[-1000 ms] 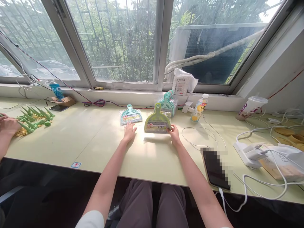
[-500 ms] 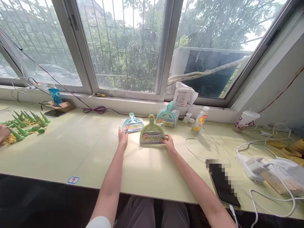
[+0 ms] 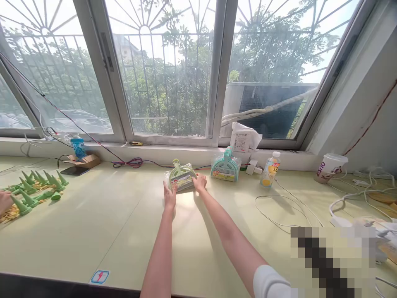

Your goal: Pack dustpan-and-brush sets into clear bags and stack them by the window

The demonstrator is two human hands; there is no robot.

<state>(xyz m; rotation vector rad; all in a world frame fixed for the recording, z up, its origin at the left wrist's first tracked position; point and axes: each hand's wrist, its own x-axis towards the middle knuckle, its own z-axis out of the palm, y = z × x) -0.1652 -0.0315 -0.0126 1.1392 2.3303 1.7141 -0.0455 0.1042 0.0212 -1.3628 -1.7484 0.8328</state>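
A yellow-green dustpan-and-brush set in clear wrapping point(image 3: 181, 178) sits on the pale yellow-green table point(image 3: 93, 223), tilted, near the window sill. My left hand point(image 3: 170, 197) holds its near left edge with the fingers closed on the wrapping. My right hand point(image 3: 200, 181) grips its right side. Just to the right stands a stack of teal dustpan sets point(image 3: 225, 168), apart from my hands. I cannot make out the single teal set that lay at the left; the green one covers that spot.
A drink bottle point(image 3: 269, 174), a paper cup point(image 3: 329, 167), a white bag point(image 3: 245, 140) and white cables point(image 3: 279, 207) lie to the right. Green cones point(image 3: 37, 186) and another person's hand point(image 3: 4, 201) are at the far left. A blue bottle point(image 3: 77, 147) stands by the sill.
Both hands have carried the green dustpan set left and away from me, onto the spot where the single teal set lay. My left hand now holds it. The view has tipped upward.
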